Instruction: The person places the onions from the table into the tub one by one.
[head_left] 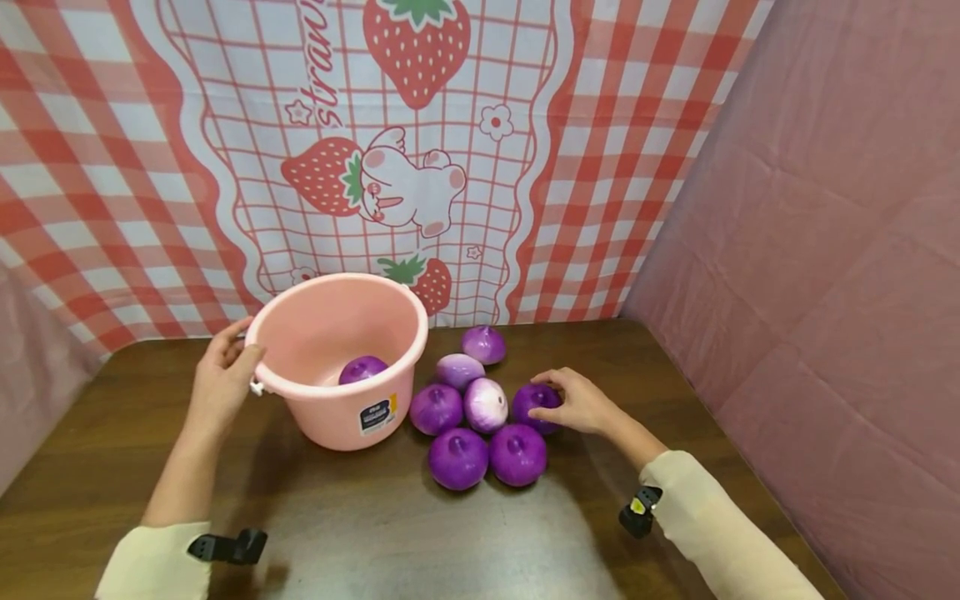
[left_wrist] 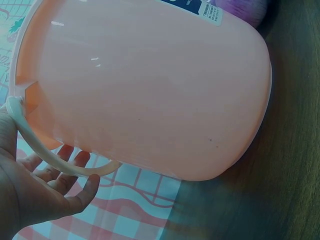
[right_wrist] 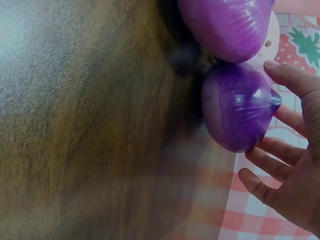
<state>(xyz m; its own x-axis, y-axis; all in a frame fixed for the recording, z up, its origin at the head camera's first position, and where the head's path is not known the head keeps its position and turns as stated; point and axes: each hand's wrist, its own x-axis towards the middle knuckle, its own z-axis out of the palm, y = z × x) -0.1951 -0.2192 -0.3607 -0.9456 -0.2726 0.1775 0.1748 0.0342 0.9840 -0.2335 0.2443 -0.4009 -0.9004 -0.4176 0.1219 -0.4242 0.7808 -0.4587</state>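
Observation:
My left hand [head_left: 221,367] grips the rim of a pink plastic bucket [head_left: 345,417] at its left side, thumb over the edge. In the left wrist view its fingers pass around the bucket's pale handle [left_wrist: 75,167]. Inside the bucket lies one purple onion [head_left: 363,368]. Over another purple onion [right_wrist: 237,107], at the right end of a cluster, my right hand [head_left: 581,402] spreads its thumb and loosely bent fingers. Seen from the right wrist, fingertips are right at that onion's side, and the thumb is near its top. The onion stands upright on the table.
Several more onions sit close together right of the bucket, among them a whitish one [head_left: 486,406] and a purple one [head_left: 483,344] farther back. The brown wooden table [head_left: 360,533] meets a strawberry-print cloth [head_left: 600,167] behind and a pink cloth [head_left: 825,250] at the right.

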